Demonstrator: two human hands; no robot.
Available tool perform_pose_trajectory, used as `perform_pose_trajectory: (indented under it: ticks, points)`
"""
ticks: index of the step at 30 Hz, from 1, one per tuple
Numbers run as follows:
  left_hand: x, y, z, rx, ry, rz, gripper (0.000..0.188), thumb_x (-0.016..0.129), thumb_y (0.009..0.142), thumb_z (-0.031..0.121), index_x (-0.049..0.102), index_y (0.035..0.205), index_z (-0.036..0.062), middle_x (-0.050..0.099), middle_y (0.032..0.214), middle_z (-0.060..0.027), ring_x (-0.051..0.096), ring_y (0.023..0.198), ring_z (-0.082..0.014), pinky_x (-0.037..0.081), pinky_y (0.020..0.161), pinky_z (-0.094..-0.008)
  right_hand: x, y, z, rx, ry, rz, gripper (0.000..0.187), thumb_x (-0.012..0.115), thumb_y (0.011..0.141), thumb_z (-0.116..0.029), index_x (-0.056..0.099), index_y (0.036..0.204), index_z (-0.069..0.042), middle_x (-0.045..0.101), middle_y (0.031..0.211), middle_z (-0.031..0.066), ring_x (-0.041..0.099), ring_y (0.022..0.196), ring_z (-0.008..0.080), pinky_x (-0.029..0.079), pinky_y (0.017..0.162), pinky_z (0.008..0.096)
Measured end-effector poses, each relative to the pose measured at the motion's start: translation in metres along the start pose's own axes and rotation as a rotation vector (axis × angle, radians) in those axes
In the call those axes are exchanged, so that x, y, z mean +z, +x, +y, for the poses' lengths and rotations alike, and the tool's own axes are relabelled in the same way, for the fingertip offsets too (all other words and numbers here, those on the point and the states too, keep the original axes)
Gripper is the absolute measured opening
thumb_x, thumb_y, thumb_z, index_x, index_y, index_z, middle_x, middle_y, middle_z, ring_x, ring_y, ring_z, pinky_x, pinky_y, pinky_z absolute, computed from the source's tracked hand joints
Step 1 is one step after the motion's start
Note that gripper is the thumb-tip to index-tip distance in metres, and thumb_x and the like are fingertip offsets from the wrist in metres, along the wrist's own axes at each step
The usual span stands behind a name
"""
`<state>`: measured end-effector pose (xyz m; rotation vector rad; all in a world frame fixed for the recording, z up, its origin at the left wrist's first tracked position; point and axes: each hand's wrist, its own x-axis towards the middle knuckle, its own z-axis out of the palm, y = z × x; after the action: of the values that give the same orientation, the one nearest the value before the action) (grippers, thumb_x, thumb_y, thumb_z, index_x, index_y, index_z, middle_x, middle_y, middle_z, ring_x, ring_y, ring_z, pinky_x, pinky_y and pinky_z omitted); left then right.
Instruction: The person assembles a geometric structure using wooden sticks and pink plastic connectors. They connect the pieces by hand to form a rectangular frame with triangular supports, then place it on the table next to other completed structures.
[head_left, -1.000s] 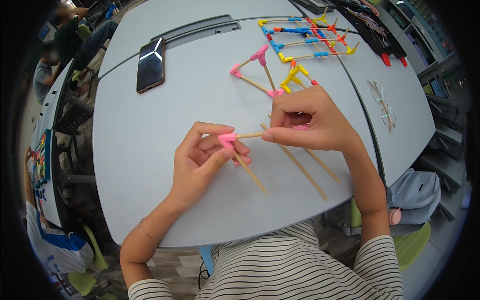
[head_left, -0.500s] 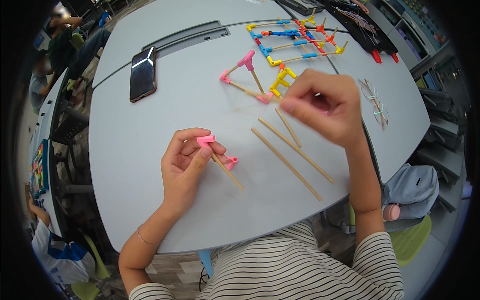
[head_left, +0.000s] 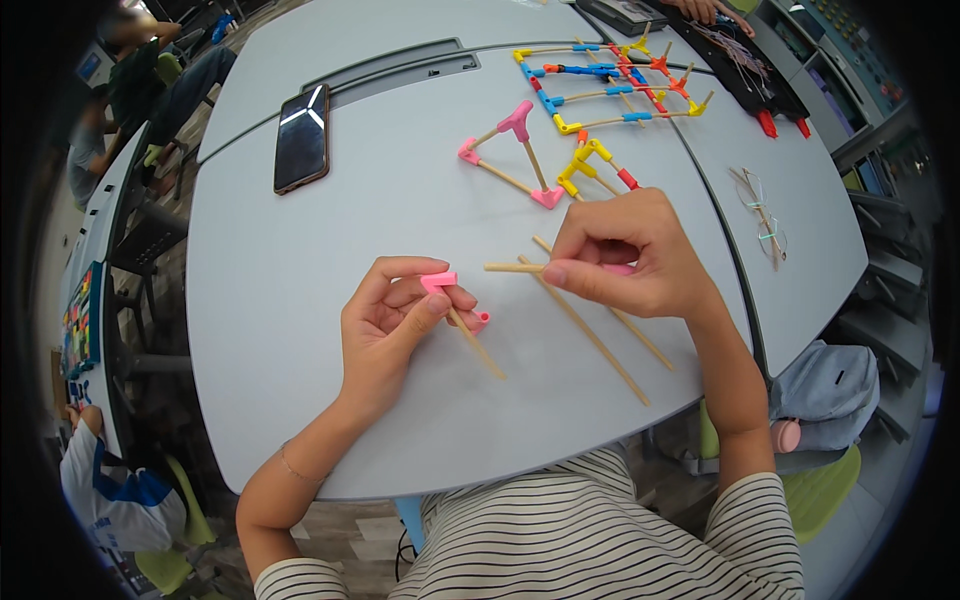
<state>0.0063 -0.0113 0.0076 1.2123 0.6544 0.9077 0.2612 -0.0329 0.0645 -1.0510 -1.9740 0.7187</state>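
My left hand (head_left: 385, 325) pinches a pink angled connector (head_left: 437, 282) with a thin wooden stick (head_left: 477, 343) pointing down toward me. Another pink connector end (head_left: 482, 320) shows by its fingers. In my right hand (head_left: 625, 258) a short wooden stick (head_left: 512, 267) is gripped between thumb and fingers, its free end pointing left toward the pink connector but apart from it. A bit of pink shows inside the right palm; its shape is hidden. Under and beside that hand lie loose wooden sticks (head_left: 597, 342). Just beyond stands a triangle of sticks with pink connectors (head_left: 518, 120).
Behind my right hand stand a yellow connector piece (head_left: 578, 165) and a multicoloured stick frame (head_left: 590, 90). A phone (head_left: 302, 140) lies at left, glasses (head_left: 762, 220) at right. A black tray (head_left: 745, 60) with wires has another person's hand (head_left: 700, 8) over it.
My right hand has come down and closer to my left hand, bringing the short stick near the pink connector. My left hand keeps its hold. The whole view has shifted slightly.
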Motion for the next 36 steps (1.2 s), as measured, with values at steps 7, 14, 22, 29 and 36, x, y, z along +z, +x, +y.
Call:
perform_pose_trajectory:
  ticks: [7,14,22,29,36]
  points:
    - [-0.001,0.001,-0.003,0.014,-0.028,-0.061,0.022,0.059,0.097,0.006,0.051,0.117,0.0014,0.068,0.095,-0.0164,0.069,0.085,-0.0226,0.057,0.085,-0.0388,0.019,-0.001,0.007,0.074,0.06,-0.014,0.017,0.073,0.082,-0.013,0.063,0.071,-0.004,0.052,0.053,-0.0026,0.04,0.046,0.0034,0.027,0.044,0.0217]
    - [-0.003,-0.001,-0.006,0.039,0.0,-0.109,0.021,0.06,0.094,0.0,0.056,0.115,-0.0025,0.07,0.097,-0.0191,0.071,0.089,-0.0259,0.057,0.082,-0.0347,0.03,-0.003,0.009,0.066,0.122,-0.024,0.016,0.072,0.082,-0.01,0.062,0.071,-0.003,0.053,0.054,-0.0021,0.041,0.046,0.0033,0.029,0.044,0.0211]
    - [-0.002,-0.006,-0.001,0.301,0.293,-0.09,0.024,0.061,0.088,-0.012,0.056,0.109,-0.0037,0.07,0.093,-0.0185,0.072,0.082,-0.0271,0.06,0.08,-0.0342,0.045,-0.007,0.003,0.257,0.533,-0.056,0.02,0.069,0.09,-0.013,0.059,0.077,-0.002,0.057,0.063,-0.0013,0.046,0.057,0.0009,0.033,0.05,0.0202]
    - [-0.001,-0.003,0.014,0.211,0.155,-0.164,0.024,0.06,0.09,-0.011,0.056,0.112,-0.0058,0.07,0.096,-0.0187,0.072,0.088,-0.0282,0.059,0.084,-0.0387,0.024,-0.002,-0.006,0.367,0.55,-0.157,0.029,0.068,0.093,-0.025,0.06,0.078,-0.002,0.054,0.068,-0.003,0.042,0.058,0.003,0.032,0.051,0.0216]
    - [-0.009,0.007,0.002,-0.004,0.05,0.115,0.03,0.058,0.1,0.018,0.052,0.124,0.0012,0.064,0.091,-0.0089,0.06,0.082,-0.0151,0.05,0.079,-0.0286,-0.018,-0.005,0.017,0.512,-0.414,0.012,0.036,0.074,0.084,-0.029,0.063,0.07,0.002,0.058,0.061,0.0106,0.054,0.057,0.0203,0.044,0.056,0.0318]
